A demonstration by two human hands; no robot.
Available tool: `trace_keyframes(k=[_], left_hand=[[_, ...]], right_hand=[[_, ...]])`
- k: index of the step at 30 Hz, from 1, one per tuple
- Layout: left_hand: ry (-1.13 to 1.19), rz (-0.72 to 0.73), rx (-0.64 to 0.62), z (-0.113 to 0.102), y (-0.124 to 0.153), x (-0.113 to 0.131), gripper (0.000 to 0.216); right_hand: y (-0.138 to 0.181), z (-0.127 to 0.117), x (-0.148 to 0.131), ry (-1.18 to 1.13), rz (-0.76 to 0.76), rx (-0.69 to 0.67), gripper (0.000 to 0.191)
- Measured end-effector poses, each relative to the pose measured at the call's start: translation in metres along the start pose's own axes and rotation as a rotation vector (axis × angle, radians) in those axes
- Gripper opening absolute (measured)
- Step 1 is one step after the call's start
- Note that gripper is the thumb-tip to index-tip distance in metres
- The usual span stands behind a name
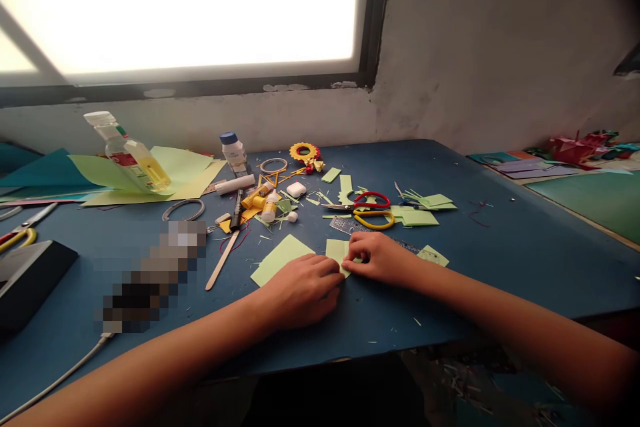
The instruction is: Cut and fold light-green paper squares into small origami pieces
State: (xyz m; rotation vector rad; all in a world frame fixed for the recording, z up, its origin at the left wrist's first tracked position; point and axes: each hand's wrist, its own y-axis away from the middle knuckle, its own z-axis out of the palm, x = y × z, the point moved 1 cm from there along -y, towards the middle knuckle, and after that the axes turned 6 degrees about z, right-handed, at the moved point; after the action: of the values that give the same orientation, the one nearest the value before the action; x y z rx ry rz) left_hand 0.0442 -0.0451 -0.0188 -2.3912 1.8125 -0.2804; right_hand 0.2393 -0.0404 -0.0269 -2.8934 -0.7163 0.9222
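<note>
The blue table [525,260] carried everything, and my hands worked near its front edge, so I judged that a careless pull toward me could bring the small light-green paper [334,248] over this edge. My left hand [300,287] lay palm down with bent fingers, their tips at the left lower side of the paper; whether they gripped it or only pressed it, I could not tell, because my own knuckles covered the place. My right hand [377,257] had thumb and forefinger together, pinched on the paper. If the two hands pulled in different directions, I think the paper could tear or turn askew. A larger light-green sheet [283,257] lay just beside my left hand, and a move of the wrist could bend it. The red-and-yellow-handled scissors [353,207] lay just beyond my right hand, and the perforated ruler [343,225] passed behind it; a knuckle could knock either of them.

The small paper was between my hands, pale and plain, with straight edges where my fingers left it uncovered, and a faint line ran across it, similar to a fold. Thin green slivers [417,322] lay nearby.
</note>
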Motion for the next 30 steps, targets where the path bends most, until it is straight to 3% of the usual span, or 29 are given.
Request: trace_keyframes(k=[5,14,21,30], left_hand=[[-0.026,0.054,0.011,-0.002,-0.001,0.007,0.022],[-0.010,0.056,-0.031,-0.002,-0.001,0.030,0.033],[0.118,0.054,-0.030,-0.003,0.002,0.025,0.045],[0.171,0.066,-0.019,-0.001,0.001,0.021,0.046]], right_hand=[[-0.013,-0.015,-0.006,0.026,0.079,-0.177,0.010],[-0.045,-0.028,-0.016,0.287,-0.162,-0.490,0.022],[-0.058,-0.024,-0.009,0.209,-0.243,-0.543,0.028],[-0.071,-0.022,-0.009,0.127,-0.146,-0.647,0.036]])
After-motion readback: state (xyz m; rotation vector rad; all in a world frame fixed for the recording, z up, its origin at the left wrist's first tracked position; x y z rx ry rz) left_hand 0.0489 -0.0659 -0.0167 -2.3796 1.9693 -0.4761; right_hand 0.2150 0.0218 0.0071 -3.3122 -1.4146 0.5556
